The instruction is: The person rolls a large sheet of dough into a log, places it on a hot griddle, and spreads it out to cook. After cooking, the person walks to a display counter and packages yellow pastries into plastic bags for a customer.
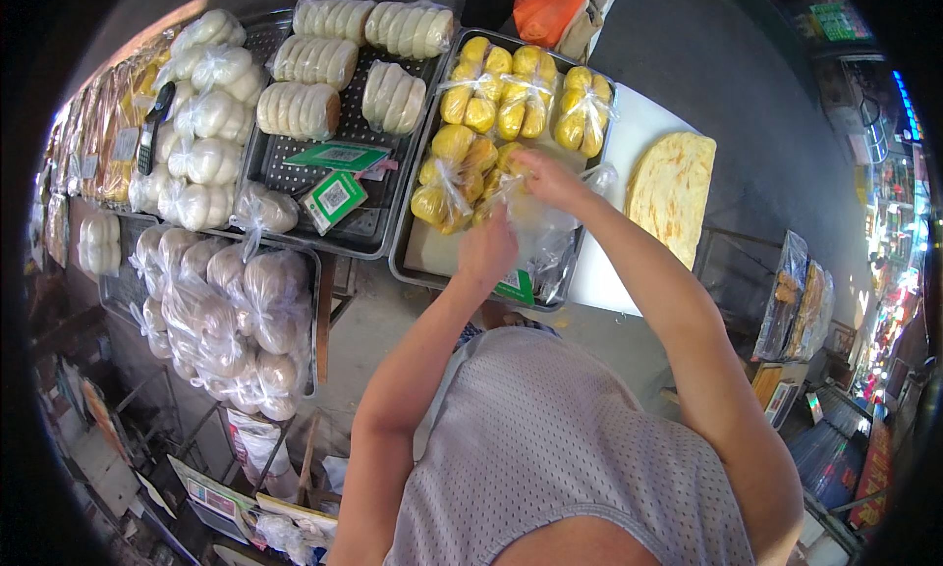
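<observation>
My left hand [489, 248] grips the gathered film of a clear plastic bag [508, 187] holding yellow steamed buns [510, 158]. Just above and to the right, my right hand [549, 177] has its fingers at the same bag, beside the buns; its fingertips are slightly blurred. Both hands are over a black metal tray [398, 268]. Directly left of the bag rests a tied bag of yellow buns [451, 176]. Several more tied bags of yellow buns [527, 87] fill the tray's far part. Loose clear plastic bags [549, 253] lie under my right forearm, near a green code card [516, 286].
A flatbread [670, 194] lies on a white board [600, 271] at right. Left are a perforated tray [276, 161] with packs of sliced white buns [298, 109], green code cards [335, 201], bagged white buns [210, 161], a black handset [153, 128] and bagged brownish buns [221, 308].
</observation>
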Tool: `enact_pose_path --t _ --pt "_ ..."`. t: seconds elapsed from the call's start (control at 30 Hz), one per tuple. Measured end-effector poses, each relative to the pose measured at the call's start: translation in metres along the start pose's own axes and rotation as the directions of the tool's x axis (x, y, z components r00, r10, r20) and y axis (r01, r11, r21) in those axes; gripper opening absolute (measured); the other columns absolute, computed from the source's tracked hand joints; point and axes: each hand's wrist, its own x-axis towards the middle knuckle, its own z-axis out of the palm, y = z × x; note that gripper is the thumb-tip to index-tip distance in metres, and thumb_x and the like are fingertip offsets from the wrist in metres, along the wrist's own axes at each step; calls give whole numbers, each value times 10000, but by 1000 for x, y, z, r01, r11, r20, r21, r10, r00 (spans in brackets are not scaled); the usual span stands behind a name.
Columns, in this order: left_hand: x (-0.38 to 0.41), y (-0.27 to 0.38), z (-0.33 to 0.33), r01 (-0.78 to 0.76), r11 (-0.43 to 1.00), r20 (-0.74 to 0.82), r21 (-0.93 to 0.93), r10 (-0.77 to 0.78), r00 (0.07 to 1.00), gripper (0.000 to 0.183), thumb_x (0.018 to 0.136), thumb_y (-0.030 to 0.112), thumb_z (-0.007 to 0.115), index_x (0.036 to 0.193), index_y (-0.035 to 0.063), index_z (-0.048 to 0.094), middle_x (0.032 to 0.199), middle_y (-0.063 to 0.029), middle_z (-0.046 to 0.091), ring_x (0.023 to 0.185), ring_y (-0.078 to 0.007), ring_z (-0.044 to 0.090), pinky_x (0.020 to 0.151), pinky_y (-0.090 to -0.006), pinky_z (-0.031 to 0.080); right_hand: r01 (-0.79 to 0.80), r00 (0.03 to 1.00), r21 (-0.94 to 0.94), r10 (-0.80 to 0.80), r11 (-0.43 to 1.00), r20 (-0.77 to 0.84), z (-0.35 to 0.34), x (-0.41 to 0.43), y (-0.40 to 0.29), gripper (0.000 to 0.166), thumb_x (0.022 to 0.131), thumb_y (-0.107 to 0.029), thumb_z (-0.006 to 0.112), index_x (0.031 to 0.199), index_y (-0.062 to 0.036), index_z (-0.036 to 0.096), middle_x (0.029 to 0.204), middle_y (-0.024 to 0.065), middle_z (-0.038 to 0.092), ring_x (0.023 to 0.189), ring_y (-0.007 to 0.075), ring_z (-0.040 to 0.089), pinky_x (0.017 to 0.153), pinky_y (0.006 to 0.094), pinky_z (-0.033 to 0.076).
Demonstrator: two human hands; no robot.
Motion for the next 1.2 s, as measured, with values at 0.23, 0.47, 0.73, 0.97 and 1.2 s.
enact_pose_path --t 0.23,0.47,0.73,0.97,1.2 --pt "52 -11 20 -230 953 170 200 197 965 426 931 176 503 1329 39 567 963 -204 751 924 -400 728 817 -524 560 153 984 -399 -104 904 142 -6 10 15 195 863 -56 590 1040 -63 671 1081 170 660 1045 401 641 864 501 517" --pt "55 -8 11 -135 939 181 315 80 980 327 940 147 501 1224 60 639 1019 -169 768 974 -355 744 822 -474 581 163 987 -383 -151 909 61 -30 4 16 139 879 -108 625 995 -70 690 1031 179 681 985 395 670 830 484 533" --pt "30 -11 -10 -192 864 288 465 58 956 189 903 127 581 911 96 767 969 -142 782 994 -311 755 804 -453 596 -123 956 -159 75 980 -282 -56 10 20 167 967 -183 614 1003 -50 708 854 173 701 781 332 684 752 427 546" --pt "27 37 -5 -433 773 172 464 401 900 182 895 103 593 995 62 739 1280 -128 668 960 -294 749 800 -429 592 -406 903 -9 400 914 -155 -65 19 5 226 943 -253 650 982 -47 733 949 212 727 904 396 691 817 443 536" --pt "69 -2 -5 -358 828 232 432 281 931 239 916 100 564 1099 109 718 1199 -136 681 1034 -313 721 856 -455 581 -210 953 66 220 975 -210 -80 8 -7 285 992 -313 685 1079 -46 729 764 46 657 681 115 582 674 294 498"
